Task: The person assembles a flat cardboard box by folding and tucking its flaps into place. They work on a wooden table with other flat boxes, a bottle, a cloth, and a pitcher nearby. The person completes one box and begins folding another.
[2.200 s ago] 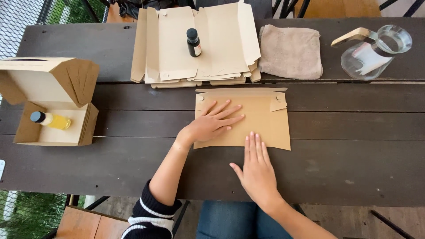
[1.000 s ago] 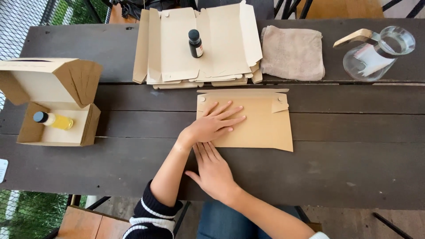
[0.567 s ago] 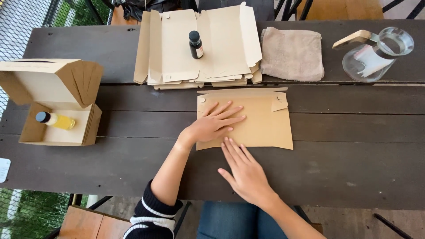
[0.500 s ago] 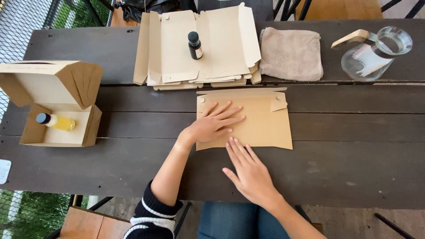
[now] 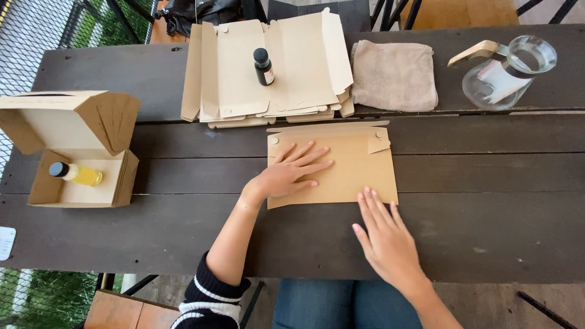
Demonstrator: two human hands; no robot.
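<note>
meanwhile the left hand [image 5: 286, 176] lies flat, fingers spread, on the left half of the folded brown cardboard sheet [image 5: 341, 167], just as it did in every earlier frame; its grip pinches nothing. the sheet lies on the dark wooden bench [image 5: 499, 183] where it was before. the right hand [image 5: 385, 237] has slid rightward since a second ago, when it lay under the left wrist; now its open, flat grip rests on the bench with the fingertips touching the sheet's lower right edge. beyond the left hand's grip sits a stack of flat pale cartons [image 5: 268, 67] with a small dark bottle [image 5: 263, 66] standing on it. far to the left of that grip, an open box [image 5: 73, 146] holds a yellow bottle [image 5: 76, 174].
</note>
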